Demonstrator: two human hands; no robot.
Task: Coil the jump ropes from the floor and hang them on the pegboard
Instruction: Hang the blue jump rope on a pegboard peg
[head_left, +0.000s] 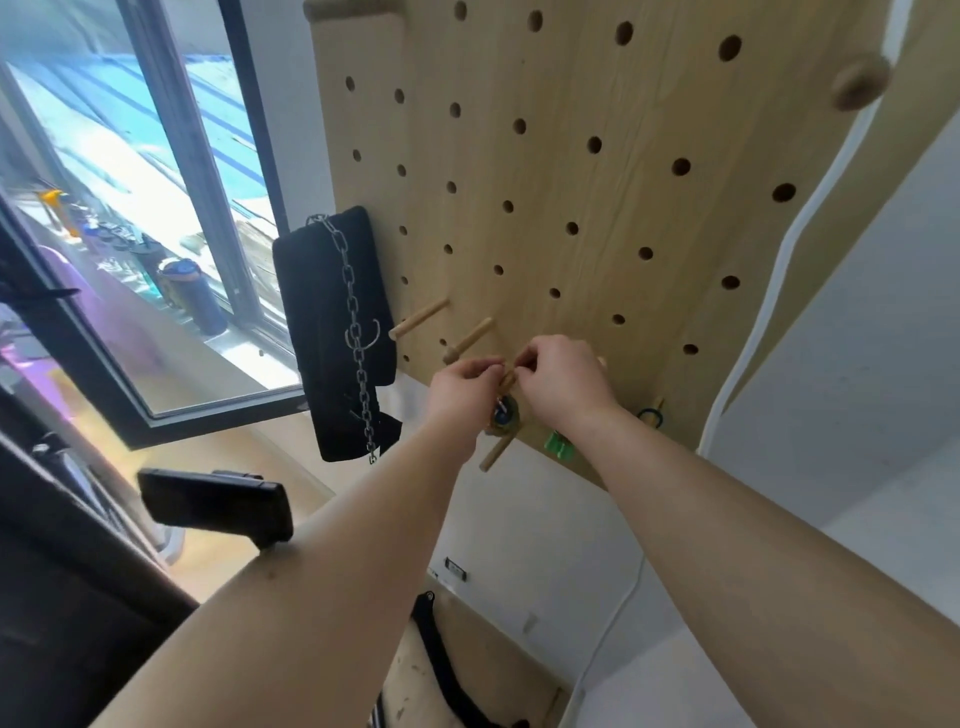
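The wooden pegboard (597, 197) fills the upper middle of the view, with several short wooden pegs in its lower rows. My left hand (462, 387) and my right hand (561, 376) meet at one peg (508, 382), fingers curled and pinching a small coiled jump rope (503, 414). The dark and yellowish bundle hangs just under my fingers against the board. Most of it is hidden by my hands. Another peg (493, 454) sticks out right below the bundle.
A black padded belt (322, 291) with a metal chain (356, 332) hangs off the board's left edge. A green ring (649, 414) and a green piece (558, 444) sit by my right wrist. A black strap (441, 660) lies on the floor below. The window is at the left.
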